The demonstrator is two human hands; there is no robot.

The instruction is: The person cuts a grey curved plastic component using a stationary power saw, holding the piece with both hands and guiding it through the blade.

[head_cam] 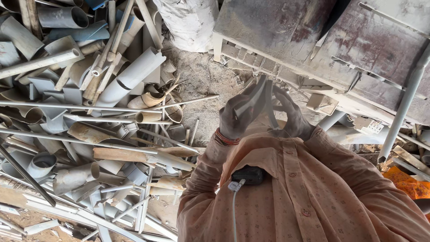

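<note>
Both my hands wear dusty grey gloves and are raised in front of my chest. My left hand (236, 117), with a red band at the wrist, grips the lower side of a flat grey plastic piece (256, 99). From the other side, my right hand (292, 117) closes its fingers on the same piece. The piece stands nearly on edge between them, just below the rim of a dusty metal machine (286, 31). My peach shirt sleeves fill the lower right, and a small black device with a white cable (247, 175) is clipped to my chest.
A big heap of broken grey plastic pipes and strips (89, 112) covers the ground on the left. A white sack (190, 20) stands at the top centre. A grey pipe (405, 103) leans at the right, with orange cloth (407, 181) below it.
</note>
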